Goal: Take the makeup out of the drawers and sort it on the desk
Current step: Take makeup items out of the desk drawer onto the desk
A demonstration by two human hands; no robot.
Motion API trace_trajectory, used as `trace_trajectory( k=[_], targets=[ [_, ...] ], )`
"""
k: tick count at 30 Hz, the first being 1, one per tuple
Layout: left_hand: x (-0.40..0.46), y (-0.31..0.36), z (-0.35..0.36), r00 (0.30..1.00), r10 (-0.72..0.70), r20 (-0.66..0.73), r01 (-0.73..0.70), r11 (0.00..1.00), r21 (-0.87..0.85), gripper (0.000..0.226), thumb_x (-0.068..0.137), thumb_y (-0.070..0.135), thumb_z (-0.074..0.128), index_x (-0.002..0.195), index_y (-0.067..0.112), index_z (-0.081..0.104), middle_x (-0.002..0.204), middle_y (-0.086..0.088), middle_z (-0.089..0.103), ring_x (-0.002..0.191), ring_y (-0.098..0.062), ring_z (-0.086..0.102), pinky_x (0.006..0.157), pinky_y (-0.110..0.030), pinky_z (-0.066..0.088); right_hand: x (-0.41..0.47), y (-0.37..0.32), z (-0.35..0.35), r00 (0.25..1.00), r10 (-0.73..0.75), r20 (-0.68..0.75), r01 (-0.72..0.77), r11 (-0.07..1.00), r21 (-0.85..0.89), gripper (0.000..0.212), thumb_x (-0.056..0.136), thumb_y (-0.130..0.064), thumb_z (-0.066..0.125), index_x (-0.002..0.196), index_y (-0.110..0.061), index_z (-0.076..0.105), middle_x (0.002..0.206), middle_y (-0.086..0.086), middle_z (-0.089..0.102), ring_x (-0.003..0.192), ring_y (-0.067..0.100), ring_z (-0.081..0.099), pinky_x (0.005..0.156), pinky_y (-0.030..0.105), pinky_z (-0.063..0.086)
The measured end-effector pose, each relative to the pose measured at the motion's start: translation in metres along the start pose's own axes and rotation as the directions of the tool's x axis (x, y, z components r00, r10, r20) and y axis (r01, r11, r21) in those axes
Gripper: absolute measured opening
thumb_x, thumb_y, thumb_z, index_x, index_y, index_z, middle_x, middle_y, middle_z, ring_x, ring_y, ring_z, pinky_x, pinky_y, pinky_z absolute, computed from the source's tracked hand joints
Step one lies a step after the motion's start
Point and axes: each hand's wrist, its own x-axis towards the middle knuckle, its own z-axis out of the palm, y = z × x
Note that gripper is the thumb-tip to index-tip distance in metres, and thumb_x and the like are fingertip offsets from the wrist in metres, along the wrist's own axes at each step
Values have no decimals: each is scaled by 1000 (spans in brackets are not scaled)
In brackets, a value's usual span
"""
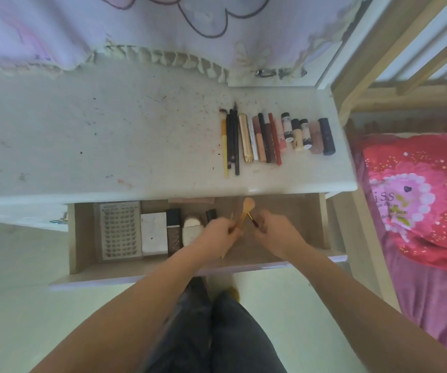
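Over the open drawer [312, 227]: left hand [218, 234] gripped a fluffy brush [246, 208]; right hand [273, 228] pinched, seemingly, a thin brush [253, 221].

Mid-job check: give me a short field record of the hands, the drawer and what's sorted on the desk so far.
left hand: over the open drawer, grip on a fluffy brush
right hand: over the drawer, grip on a thin brush
drawer: pulled out; holds a lash card, white box, dark bottle and a few more items
desk: one row of makeup at the right end, brushes and pencils left, tubes and bottles right
desk surface: stained and speckled
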Motion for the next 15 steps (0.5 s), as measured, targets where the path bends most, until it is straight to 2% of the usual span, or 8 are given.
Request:
trace_trajectory(
  k=[2, 4, 6, 8, 11, 13, 15],
  targets=[
    [-15, -2, -17, 995, 75, -61, -75, 997, 0, 19, 93, 28, 53, 88, 12, 61, 86, -3, 61, 80, -19, 59, 77, -36, 50, -11, -3, -13, 997, -72, -17, 73, 995, 60, 10, 86, -19, 56, 83, -20, 46, 73, -2, 57, 71, 24, 57, 57, 28, 42],
    [-24, -1, -42, 979, 93, -183, -112, 989, -92, 5, 92, 27, 56, 96, 25, 58, 82, 11, 60, 76, -4, 58, 73, -24, 51, -13, -18, -33, 991, -120, -65, 129, 979, 158, 13, 88, -20, 57, 86, -27, 47, 73, -9, 57, 68, 10, 57, 55, 13, 39],
    [-20, 4, -73, 937, 95, -335, -153, 976, -152, 21, 90, 28, 59, 108, 33, 50, 79, 13, 62, 73, 2, 59, 64, -12, 45, -3, -43, -53, 973, -155, -173, 195, 951, 242, 15, 90, -20, 58, 95, -30, 48, 73, -12, 57, 65, -3, 55, 58, 4, 40],
    [-2, 12, -105, 884, 80, -461, -175, 970, -166, 28, 89, 29, 61, 112, 32, 44, 78, 10, 64, 71, 1, 60, 60, -10, 40, 19, -74, -72, 948, -164, -271, 244, 924, 294, 17, 91, -19, 57, 100, -29, 46, 73, -13, 56, 63, -4, 54, 58, 1, 39],
    [35, 21, -143, 851, 20, -525, -132, 975, -177, 29, 91, 28, 59, 115, 20, 45, 81, 3, 65, 73, -9, 62, 64, -20, 43, 65, -117, -86, 930, -153, -335, 244, 937, 249, 20, 92, -15, 56, 109, -17, 45, 74, -7, 55, 63, 5, 54, 54, 12, 39],
    [58, 23, -156, 864, -11, -503, -61, 990, -126, 29, 92, 26, 58, 114, 13, 45, 85, -3, 64, 75, -17, 62, 65, -26, 45, 94, -136, -87, 924, -181, -337, 238, 962, 137, 26, 92, -13, 52, 116, -7, 43, 80, 2, 57, 70, 18, 58, 58, 25, 41],
    [75, 24, -161, 881, -42, -471, 2, 996, -84, 24, 92, 24, 55, 109, 10, 46, 87, -6, 61, 78, -23, 60, 64, -29, 44, 116, -147, -84, 929, -212, -304, 210, 977, -39, 27, 93, -11, 49, 119, -5, 44, 90, 9, 60, 81, 25, 61, 62, 31, 43]
  ],
)
